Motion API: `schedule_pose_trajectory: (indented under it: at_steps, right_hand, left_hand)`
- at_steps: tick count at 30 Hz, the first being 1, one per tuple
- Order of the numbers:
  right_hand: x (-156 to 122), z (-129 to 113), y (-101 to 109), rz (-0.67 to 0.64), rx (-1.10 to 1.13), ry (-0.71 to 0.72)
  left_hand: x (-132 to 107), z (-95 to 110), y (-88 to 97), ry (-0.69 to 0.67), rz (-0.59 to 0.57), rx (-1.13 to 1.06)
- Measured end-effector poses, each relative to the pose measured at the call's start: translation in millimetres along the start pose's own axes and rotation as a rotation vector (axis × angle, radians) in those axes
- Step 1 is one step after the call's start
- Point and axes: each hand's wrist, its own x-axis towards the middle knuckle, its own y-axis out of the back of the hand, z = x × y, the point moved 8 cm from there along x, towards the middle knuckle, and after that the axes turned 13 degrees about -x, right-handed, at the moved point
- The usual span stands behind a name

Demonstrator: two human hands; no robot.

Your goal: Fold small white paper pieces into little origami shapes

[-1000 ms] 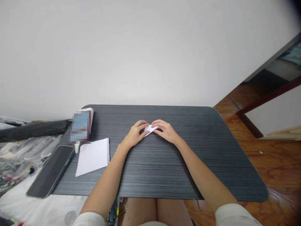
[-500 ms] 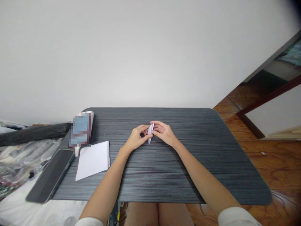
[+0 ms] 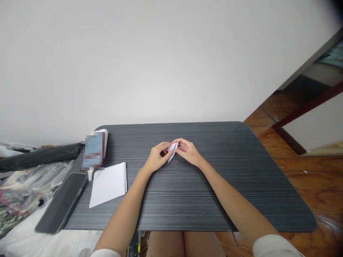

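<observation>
A person's left hand [image 3: 158,157] and right hand [image 3: 188,152] pinch a small folded piece of white paper [image 3: 173,148] between their fingertips near the center of the frame, over a dark, finely striped table [image 3: 227,185]. The folded piece is held at a tilt, its exact creases too small to make out. At lower left of the frame, white paper sheets [image 3: 109,185] lie near a dark-screened smartphone [image 3: 62,203] at the table's edge. Above them sits a pixelated item [image 3: 93,150], perhaps a packet, with a long black roll [image 3: 40,157] beside it.
</observation>
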Motion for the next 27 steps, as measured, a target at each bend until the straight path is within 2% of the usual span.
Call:
schedule_pose_trajectory:
  at_steps: [7, 13, 17, 22, 27]
  right_hand:
    - [0, 0, 2, 0.018, -0.069, -0.017]
    - [1, -2, 5, 0.053, -0.128, 0.036]
    - [0, -1, 6, 0.072, -0.162, 0.034]
    - [0, 0, 6, 0.093, -0.137, 0.020]
    - [1, 8, 8, 0.129, -0.128, -0.009]
  left_hand:
    - [0, -7, 3.3, 0.020, 0.049, -0.064]
    - [0, -15, 6.0, 0.060, 0.085, -0.168]
    - [0, -15, 5.5, 0.046, 0.088, -0.140]
    - [-2, -10, 2.4, -0.012, 0.051, -0.075]
    - [-4, 4, -4.8, -0.102, -0.062, 0.027]
